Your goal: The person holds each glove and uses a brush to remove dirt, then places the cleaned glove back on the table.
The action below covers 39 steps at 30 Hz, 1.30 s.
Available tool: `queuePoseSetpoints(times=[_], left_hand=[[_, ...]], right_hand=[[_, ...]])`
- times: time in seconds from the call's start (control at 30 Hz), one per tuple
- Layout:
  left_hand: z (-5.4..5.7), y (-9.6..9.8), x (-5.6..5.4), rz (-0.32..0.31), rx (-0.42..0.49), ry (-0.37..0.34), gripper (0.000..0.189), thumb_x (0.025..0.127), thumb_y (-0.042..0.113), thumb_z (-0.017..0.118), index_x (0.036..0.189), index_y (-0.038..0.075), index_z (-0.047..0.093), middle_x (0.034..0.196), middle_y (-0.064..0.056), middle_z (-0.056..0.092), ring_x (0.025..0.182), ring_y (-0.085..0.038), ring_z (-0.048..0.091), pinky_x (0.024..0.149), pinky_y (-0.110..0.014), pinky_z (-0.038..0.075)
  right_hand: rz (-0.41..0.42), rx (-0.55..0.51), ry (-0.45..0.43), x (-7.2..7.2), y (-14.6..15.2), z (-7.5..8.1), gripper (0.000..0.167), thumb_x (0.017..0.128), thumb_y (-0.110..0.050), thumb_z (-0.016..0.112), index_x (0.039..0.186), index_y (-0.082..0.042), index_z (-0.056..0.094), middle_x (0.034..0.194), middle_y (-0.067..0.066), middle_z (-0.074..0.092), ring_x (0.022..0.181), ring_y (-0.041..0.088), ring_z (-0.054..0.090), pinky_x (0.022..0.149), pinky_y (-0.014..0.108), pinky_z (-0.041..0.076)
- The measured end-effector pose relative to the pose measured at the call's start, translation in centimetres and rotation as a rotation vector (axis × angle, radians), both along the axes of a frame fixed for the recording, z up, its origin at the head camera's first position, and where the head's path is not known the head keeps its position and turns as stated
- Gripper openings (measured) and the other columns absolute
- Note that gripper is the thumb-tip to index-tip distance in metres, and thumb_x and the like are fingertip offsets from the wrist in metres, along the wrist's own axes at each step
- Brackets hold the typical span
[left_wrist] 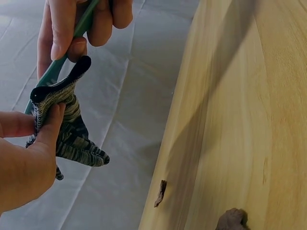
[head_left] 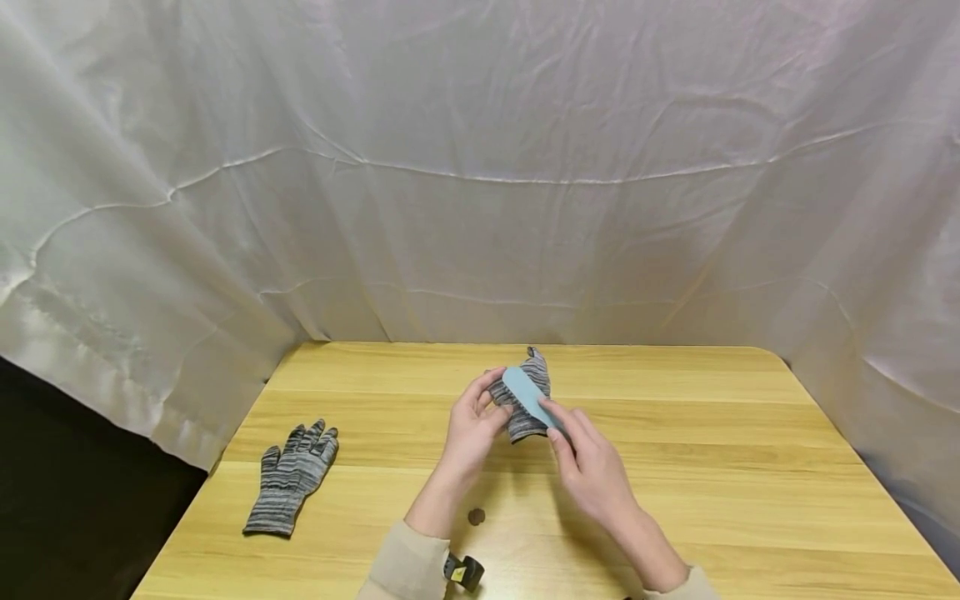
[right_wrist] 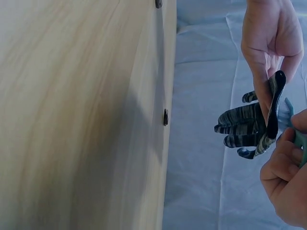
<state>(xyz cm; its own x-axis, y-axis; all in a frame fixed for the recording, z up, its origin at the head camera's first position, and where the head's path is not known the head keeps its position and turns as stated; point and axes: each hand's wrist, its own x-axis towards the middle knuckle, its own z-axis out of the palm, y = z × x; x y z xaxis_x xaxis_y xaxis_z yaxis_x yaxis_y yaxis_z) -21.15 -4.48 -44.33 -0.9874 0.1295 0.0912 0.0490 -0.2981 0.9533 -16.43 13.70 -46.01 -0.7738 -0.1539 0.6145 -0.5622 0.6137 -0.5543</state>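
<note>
My left hand (head_left: 472, 425) grips a grey and black striped knit glove (head_left: 522, 423), its thumb and fingers pinching the fabric near the cuff. The glove is held up above the table, some of its fingers dangling in the left wrist view. My right hand (head_left: 596, 475) holds a light blue brush (head_left: 525, 390) by its handle, index finger stretched along its back. The brush lies slanted against the glove, bristles facing the fabric. Seen from the right wrist, the dark cuff edge (right_wrist: 275, 108) stands between the left hand and the brush head (right_wrist: 286, 112).
A matching striped glove (head_left: 291, 479) lies flat at the table's left side. On the wooden table (head_left: 750, 467) sit a brown lump (left_wrist: 232, 220) and a smaller brown piece (left_wrist: 160, 193). A pale grey curtain (head_left: 480, 233) hangs behind the table and along its sides.
</note>
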Motion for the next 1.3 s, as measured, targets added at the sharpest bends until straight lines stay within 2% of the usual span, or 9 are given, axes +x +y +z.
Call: queuePoseSetpoints(times=[0.4, 0.97, 1.3], left_hand=[[0.1, -0.11, 0.12, 0.016, 0.057, 0.008, 0.062, 0.093, -0.013, 0.053, 0.153, 0.002, 0.046, 0.148, -0.024, 0.054, 0.114, -0.025, 0.068, 0.093, -0.031, 0.061], [0.44, 0.0, 0.29, 0.04, 0.11, 0.006, 0.062, 0.093, -0.014, 0.053, 0.153, 0.001, 0.045, 0.148, -0.025, 0.054, 0.112, -0.022, 0.068, 0.09, -0.03, 0.062], [0.49, 0.02, 0.3, 0.048, 0.11, 0.011, 0.062, 0.094, -0.015, 0.052, 0.153, 0.0, 0.044, 0.149, -0.025, 0.053, 0.111, -0.021, 0.068, 0.09, -0.029, 0.061]], right_hand=[[-0.016, -0.021, 0.017, -0.23, 0.56, 0.09, 0.045, 0.1, 0.0, 0.062, 0.144, -0.012, 0.061, 0.091, -0.005, 0.055, 0.065, 0.0, 0.041, 0.05, 0.019, 0.039], [-0.046, -0.033, 0.061, -0.42, 0.66, -0.06, 0.046, 0.1, 0.001, 0.063, 0.144, -0.012, 0.061, 0.091, -0.003, 0.057, 0.065, 0.0, 0.041, 0.05, 0.019, 0.038], [-0.071, -0.037, 0.063, -0.45, 0.63, -0.14, 0.046, 0.1, 0.001, 0.064, 0.143, -0.013, 0.062, 0.09, -0.004, 0.055, 0.064, 0.001, 0.04, 0.049, 0.019, 0.037]])
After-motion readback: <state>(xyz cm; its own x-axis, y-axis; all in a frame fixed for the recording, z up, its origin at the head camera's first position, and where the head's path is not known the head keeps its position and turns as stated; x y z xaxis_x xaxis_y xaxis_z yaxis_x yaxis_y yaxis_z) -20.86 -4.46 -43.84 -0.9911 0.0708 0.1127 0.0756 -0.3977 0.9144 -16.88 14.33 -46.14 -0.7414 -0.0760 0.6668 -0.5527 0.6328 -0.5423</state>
